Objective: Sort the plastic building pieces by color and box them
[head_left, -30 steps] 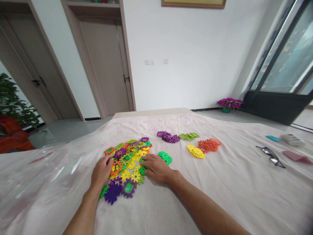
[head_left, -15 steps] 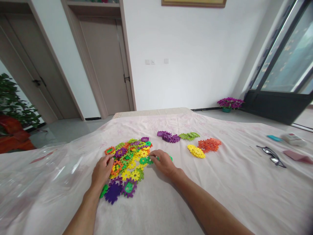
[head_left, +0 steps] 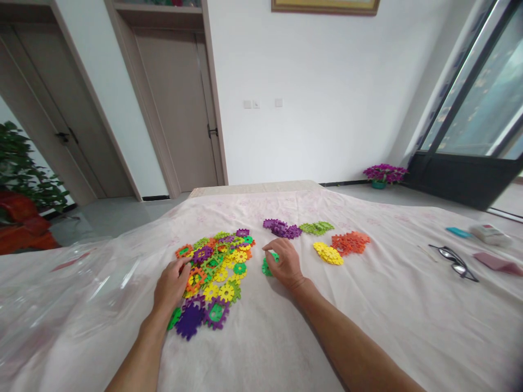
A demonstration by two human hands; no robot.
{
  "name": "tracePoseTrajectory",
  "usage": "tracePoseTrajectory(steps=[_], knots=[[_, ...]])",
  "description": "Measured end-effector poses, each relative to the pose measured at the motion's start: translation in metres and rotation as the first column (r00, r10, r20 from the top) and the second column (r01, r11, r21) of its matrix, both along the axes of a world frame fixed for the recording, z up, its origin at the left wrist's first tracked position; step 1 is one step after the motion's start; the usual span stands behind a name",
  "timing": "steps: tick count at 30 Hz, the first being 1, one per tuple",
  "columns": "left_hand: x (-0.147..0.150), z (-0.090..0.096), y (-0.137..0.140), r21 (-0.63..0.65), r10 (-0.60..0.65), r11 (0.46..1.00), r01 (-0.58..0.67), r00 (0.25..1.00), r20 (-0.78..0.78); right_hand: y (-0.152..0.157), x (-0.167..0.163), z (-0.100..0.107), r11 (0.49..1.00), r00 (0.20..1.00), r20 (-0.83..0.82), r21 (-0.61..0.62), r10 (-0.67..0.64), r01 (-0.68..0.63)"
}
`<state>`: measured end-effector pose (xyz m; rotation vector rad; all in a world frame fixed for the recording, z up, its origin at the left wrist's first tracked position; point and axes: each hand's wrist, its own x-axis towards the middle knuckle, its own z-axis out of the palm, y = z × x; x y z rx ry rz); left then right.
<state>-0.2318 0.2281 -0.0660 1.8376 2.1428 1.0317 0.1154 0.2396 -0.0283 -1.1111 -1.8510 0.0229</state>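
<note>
My right hand [head_left: 286, 263] is a little right of the mixed pile, with thumb and index finger curved round a green gear-shaped plastic piece [head_left: 267, 267]. Part of the green plastic is hidden under the hand. My left hand [head_left: 172, 284] rests at the left edge of the mixed pile of gear-shaped pieces [head_left: 221, 275], its fingers loosely spread and touching orange and purple ones. Yellow, green, purple and orange pieces overlap in this pile. At its near end lie a dark purple square piece [head_left: 190, 321] and a purple frame piece [head_left: 219, 321] with green inside.
Sorted heaps lie farther off: purple [head_left: 281, 228], light green [head_left: 316, 227], yellow [head_left: 328, 253] and orange [head_left: 350, 243]. Eyeglasses [head_left: 454, 261], a blue item [head_left: 458, 232] and a pink cloth [head_left: 496, 262] sit at the right. Clear plastic [head_left: 98, 283] spreads over the left side.
My right hand has moved right, away from the mixed pile's edge, bringing a green piece to where other green pieces lay. My left hand has stayed in place.
</note>
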Motion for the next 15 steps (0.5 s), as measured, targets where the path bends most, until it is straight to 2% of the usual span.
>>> tracePoseTrajectory(steps=[3, 5, 10, 15], knots=[[0.000, 0.000, 0.000, 0.000, 0.006, 1.000, -0.006, 1.000, -0.007, -0.008, -0.018, -0.004, 0.981, 0.974, 0.123, -0.072, 0.190, -0.182], [0.001, 0.002, -0.001, 0.000, 0.011, 1.000, -0.011, 1.000, -0.007, -0.012, -0.029, -0.006, 0.964, 0.942, 0.212, -0.114, 0.258, -0.239], [0.002, 0.004, -0.002, -0.002, 0.020, 1.000, -0.020, 1.000, 0.000, -0.016, -0.036, -0.005, 0.952, 0.891, 0.340, -0.168, 0.301, -0.258], [0.002, 0.004, -0.002, 0.006, 0.020, 1.000, -0.020, 1.000, -0.002, -0.015, -0.031, -0.004, 0.933, 0.890, 0.288, -0.177, 0.354, -0.313]])
